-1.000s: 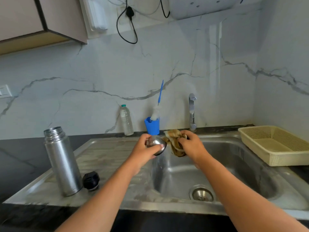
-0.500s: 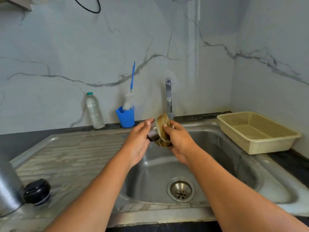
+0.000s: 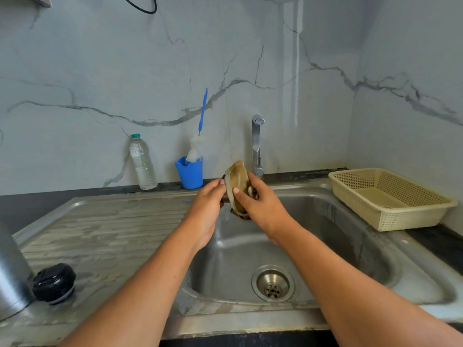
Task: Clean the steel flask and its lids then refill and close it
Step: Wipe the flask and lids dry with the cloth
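Observation:
Over the sink basin (image 3: 313, 246) my left hand (image 3: 206, 211) holds the steel cup lid, now almost wholly hidden behind the cloth and my fingers. My right hand (image 3: 263, 209) grips a brown cloth (image 3: 238, 182) wrapped round that lid. The steel flask (image 3: 12, 279) stands open at the far left edge on the drainboard, only partly in view. Its black inner stopper (image 3: 53, 283) lies next to it.
A tap (image 3: 257, 144) rises behind the hands. A blue cup (image 3: 190, 172) with a bottle brush (image 3: 200, 131) and a plastic water bottle (image 3: 142, 162) stand at the wall. A beige plastic basket (image 3: 390, 199) sits on the right. The drain (image 3: 273, 284) is below.
The view has turned right and down, so the flask slid to the left edge. The cloth has come over the steel lid, which showed bare a second ago.

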Available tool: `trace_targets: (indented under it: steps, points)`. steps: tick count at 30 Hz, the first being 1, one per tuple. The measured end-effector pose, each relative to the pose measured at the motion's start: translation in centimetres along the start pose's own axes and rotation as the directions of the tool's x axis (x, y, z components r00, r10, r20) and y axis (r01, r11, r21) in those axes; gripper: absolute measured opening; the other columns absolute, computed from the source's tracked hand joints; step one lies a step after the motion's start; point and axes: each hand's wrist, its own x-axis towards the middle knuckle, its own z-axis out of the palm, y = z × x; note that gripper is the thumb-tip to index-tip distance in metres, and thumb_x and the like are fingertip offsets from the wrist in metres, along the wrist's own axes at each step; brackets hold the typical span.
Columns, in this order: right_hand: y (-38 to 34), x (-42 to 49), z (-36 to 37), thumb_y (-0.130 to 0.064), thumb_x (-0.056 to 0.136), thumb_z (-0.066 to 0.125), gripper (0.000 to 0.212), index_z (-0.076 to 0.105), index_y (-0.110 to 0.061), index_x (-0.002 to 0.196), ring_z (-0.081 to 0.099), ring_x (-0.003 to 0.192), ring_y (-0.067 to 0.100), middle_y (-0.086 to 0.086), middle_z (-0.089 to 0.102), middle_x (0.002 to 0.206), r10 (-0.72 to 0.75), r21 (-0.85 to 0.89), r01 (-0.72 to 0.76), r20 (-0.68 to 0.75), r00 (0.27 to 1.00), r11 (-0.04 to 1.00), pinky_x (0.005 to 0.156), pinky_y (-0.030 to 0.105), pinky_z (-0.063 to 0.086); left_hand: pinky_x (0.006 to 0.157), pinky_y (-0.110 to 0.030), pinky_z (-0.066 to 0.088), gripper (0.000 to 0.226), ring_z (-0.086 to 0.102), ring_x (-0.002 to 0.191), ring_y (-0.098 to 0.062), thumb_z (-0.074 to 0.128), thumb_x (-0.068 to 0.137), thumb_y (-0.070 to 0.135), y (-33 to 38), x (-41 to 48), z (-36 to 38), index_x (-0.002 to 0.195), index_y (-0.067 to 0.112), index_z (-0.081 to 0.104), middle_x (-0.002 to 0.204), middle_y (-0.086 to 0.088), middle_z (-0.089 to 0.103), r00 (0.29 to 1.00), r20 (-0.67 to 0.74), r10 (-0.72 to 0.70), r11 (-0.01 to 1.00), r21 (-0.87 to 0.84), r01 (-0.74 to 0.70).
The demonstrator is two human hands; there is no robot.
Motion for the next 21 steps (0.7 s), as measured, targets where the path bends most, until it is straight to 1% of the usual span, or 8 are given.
trace_targets:
  steps: [3,5,7,9,12,15,17,21]
  points:
    - [0.3,0.3,0.0,-0.047,0.1,0.058,0.026,0.057,-0.039,0.124,0.069,0.106,0.011,-0.006,0.07,0.115,0.062,0.009,-0.062,-0.036,0.997,0.998,0.09,0.035,0.06,0.091,-0.019,0.048,0.027,0.07,0.109,-0.005,0.048,0.11,0.023,0.4,-0.5,0.1,0.12,0.021,0.073,0.109,0.006,0.079,0.994,0.111,-0.008,0.996,0.09,-0.002]
    - [0.3,0.5,-0.3,-0.054,0.098,0.053,0.03,0.063,-0.033,0.117,0.071,0.103,0.019,0.0,0.072,0.112,0.164,0.072,-0.16,-0.062,0.984,0.985,0.088,0.043,0.061,0.097,-0.018,0.044,0.026,0.067,0.113,0.001,0.049,0.109,0.024,0.5,-1.0,0.1,0.124,0.026,0.071,0.113,0.012,0.078,0.98,0.2,-0.018,0.982,0.188,-0.02]
    - [0.2,0.5,-1.2,-0.051,0.098,0.05,0.036,0.067,-0.02,0.106,0.071,0.088,0.021,0.006,0.073,0.099,0.315,0.25,-0.298,-0.028,0.949,0.921,0.071,0.037,0.06,0.11,-0.026,0.041,0.029,0.065,0.122,-0.005,0.05,0.109,0.024,0.5,-1.3,0.2,0.131,0.023,0.069,0.121,0.008,0.076,0.949,0.312,-0.041,0.964,0.263,-0.045]
    - [-0.2,0.1,-2.0,-0.048,0.096,0.052,0.037,0.068,-0.015,0.097,0.069,0.073,0.02,0.009,0.071,0.083,0.465,0.421,-0.452,0.077,0.882,0.787,0.061,0.03,0.054,0.113,-0.029,0.042,0.03,0.064,0.124,-0.011,0.049,0.11,0.022,0.4,-1.4,0.1,0.132,0.02,0.069,0.124,0.004,0.075,0.916,0.398,-0.052,0.937,0.337,-0.094]
    - [-0.1,-0.3,-2.3,-0.051,0.092,0.057,0.042,0.07,-0.011,0.101,0.072,0.075,0.024,0.011,0.073,0.084,0.561,0.487,-0.561,0.163,0.812,0.67,0.055,0.025,0.055,0.112,-0.033,0.046,0.03,0.065,0.124,-0.016,0.05,0.11,0.021,0.2,-1.5,0.0,0.132,0.018,0.069,0.125,0.002,0.075,0.899,0.435,-0.049,0.917,0.377,-0.132]
    - [-0.1,-0.1,-1.8,-0.049,0.094,0.062,0.042,0.071,-0.01,0.106,0.074,0.072,0.024,0.012,0.075,0.084,0.479,0.443,-0.459,0.072,0.875,0.77,0.054,0.027,0.056,0.11,-0.036,0.048,0.029,0.067,0.12,-0.017,0.048,0.11,0.024,-0.1,-1.8,0.6,0.128,0.02,0.071,0.12,0.002,0.076,0.932,0.363,-0.017,0.925,0.359,-0.123]
    - [-0.1,0.3,-1.6,-0.044,0.094,0.068,0.04,0.069,-0.009,0.114,0.076,0.079,0.024,0.013,0.076,0.094,0.367,0.43,-0.337,0.014,0.93,0.837,0.063,0.03,0.059,0.108,-0.033,0.049,0.029,0.069,0.118,-0.017,0.047,0.111,0.025,-0.2,-2.0,1.3,0.125,0.019,0.072,0.117,-0.001,0.077,0.959,0.284,-0.001,0.947,0.308,-0.09]
    - [0.3,0.3,-1.4,-0.036,0.088,0.079,0.039,0.068,-0.017,0.12,0.075,0.094,0.028,0.013,0.074,0.108,0.204,0.341,-0.186,-0.016,0.979,0.921,0.079,0.038,0.061,0.102,-0.023,0.045,0.025,0.068,0.117,-0.008,0.047,0.111,0.022,-0.2,-1.9,1.9,0.119,0.023,0.071,0.115,0.005,0.078,0.985,0.165,-0.05,0.998,0.039,0.044]
